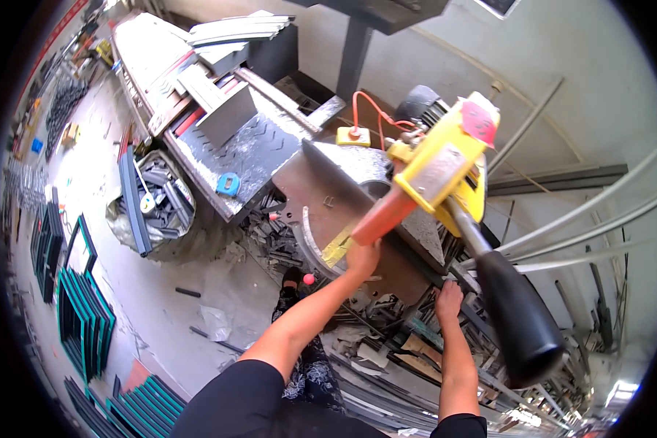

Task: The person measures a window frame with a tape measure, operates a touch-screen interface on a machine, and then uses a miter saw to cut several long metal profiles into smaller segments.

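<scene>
A yellow cut-off saw (445, 157) with an orange-red guard (387, 215) and a long black handle (518, 317) stands over a brown metal saw table (314, 190). My left hand (363, 259) is closed at the guard's lower end, beside a yellow strip on the table; what its fingers hold is hidden. A dark metal profile (416, 252) lies along the table under the saw. Further right, my right hand (449, 298) is closed around the near end of that profile. Nothing touches the black handle.
Left of the saw, a grey bench (270, 142) carries a blue tape measure (228, 184). A sack of offcuts (169, 193) stands on the floor beside it. Green-and-black frames (84, 321) stack at far left. Scrap bars (409, 350) lie under the saw. An orange cable (369, 98) runs behind.
</scene>
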### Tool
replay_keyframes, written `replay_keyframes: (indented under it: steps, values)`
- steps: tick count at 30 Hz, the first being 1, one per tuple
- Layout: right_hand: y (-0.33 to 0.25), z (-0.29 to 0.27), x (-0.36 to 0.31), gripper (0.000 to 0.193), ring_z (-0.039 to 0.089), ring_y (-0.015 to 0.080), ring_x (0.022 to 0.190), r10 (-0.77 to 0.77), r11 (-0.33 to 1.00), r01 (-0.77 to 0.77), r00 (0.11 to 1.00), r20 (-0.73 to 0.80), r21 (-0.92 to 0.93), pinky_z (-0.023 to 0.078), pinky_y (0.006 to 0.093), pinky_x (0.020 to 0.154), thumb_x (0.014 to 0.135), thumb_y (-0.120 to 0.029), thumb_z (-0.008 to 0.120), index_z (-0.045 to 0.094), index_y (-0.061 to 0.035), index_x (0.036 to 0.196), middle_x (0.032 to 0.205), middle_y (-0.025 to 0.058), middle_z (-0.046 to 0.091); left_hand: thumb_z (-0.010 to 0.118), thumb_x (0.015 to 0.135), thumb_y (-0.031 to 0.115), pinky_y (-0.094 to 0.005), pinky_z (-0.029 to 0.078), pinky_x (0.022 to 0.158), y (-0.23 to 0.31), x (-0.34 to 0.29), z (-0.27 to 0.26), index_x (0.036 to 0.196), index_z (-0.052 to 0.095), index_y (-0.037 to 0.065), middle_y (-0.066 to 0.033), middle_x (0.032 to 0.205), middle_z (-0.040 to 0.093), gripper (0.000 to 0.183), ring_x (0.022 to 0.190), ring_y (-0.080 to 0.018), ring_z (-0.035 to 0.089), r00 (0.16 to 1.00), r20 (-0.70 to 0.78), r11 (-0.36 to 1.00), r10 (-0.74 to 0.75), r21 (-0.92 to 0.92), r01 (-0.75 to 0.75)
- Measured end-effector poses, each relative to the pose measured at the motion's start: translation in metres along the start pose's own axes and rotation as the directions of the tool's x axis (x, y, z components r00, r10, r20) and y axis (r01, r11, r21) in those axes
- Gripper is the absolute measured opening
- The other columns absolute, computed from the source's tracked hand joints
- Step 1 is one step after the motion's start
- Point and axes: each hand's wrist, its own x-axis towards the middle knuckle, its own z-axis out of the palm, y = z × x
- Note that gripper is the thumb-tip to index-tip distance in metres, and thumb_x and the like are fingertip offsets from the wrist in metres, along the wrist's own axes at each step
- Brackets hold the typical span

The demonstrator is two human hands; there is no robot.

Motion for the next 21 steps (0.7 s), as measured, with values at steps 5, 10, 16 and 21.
replay_keyframes:
  steps: [5, 10, 16, 21]
  values:
    - [-0.041, -0.028, 0.002, 0.043, 0.054, 0.037, 0.097, -0.055, 0.998, 0.055, 0.998, -0.041, 0.002, 0.043, 0.0471, 0.081, 0.082, -0.027, 0.069, 0.053, 0.0009, 0.11, 0.1, 0.0175, 0.056, 0.065, 0.08, 0.013, -0.0429, 0.044, 0.09, -0.052, 0.056, -0.093, 0.112, 0.062, 0.01, -0.0102, 0.112, 0.06, 0.032, 0.111, -0.0314, 0.054, 0.962, -0.182, 0.938, 0.203, 0.319, -0.138]
    - [-0.035, -0.018, 0.004, 0.051, 0.056, 0.0354, 0.099, -0.025, 0.995, 0.026, 1.0, 0.013, -0.101, 0.045, 0.0452, 0.083, 0.083, -0.031, 0.069, 0.05, 0.0013, 0.118, 0.103, 0.0165, 0.058, 0.067, 0.08, 0.019, -0.0479, 0.031, 0.106, -0.077, 0.1, -0.092, 0.116, 0.061, 0.017, -0.0077, 0.127, 0.053, 0.037, 0.13, -0.0275, 0.041, 0.913, 0.026, 0.829, 0.407, 0.41, -0.381]
    - [-0.045, -0.029, 0.012, 0.051, 0.056, 0.0428, 0.095, -0.058, 0.996, 0.065, 0.993, 0.103, -0.059, 0.046, 0.049, 0.081, 0.085, -0.027, 0.067, 0.047, 0.0038, 0.121, 0.102, 0.0231, 0.059, 0.063, 0.077, 0.016, -0.0442, 0.035, 0.106, -0.107, 0.08, -0.086, 0.11, 0.06, 0.011, -0.0103, 0.126, 0.053, 0.034, 0.127, -0.0284, 0.044, 0.858, -0.013, 0.792, 0.513, 0.392, -0.468]
    - [-0.04, -0.031, 0.01, 0.05, 0.056, 0.0439, 0.096, -0.045, 0.998, 0.053, 0.987, 0.155, -0.045, 0.046, 0.0492, 0.08, 0.085, -0.025, 0.067, 0.046, 0.0043, 0.12, 0.102, 0.0243, 0.058, 0.058, 0.076, 0.011, -0.0431, 0.046, 0.093, -0.104, -0.051, -0.108, 0.105, 0.06, 0.006, -0.0125, 0.119, 0.057, 0.029, 0.109, -0.03, 0.055, 0.839, 0.311, 0.853, 0.447, 0.136, -0.504]
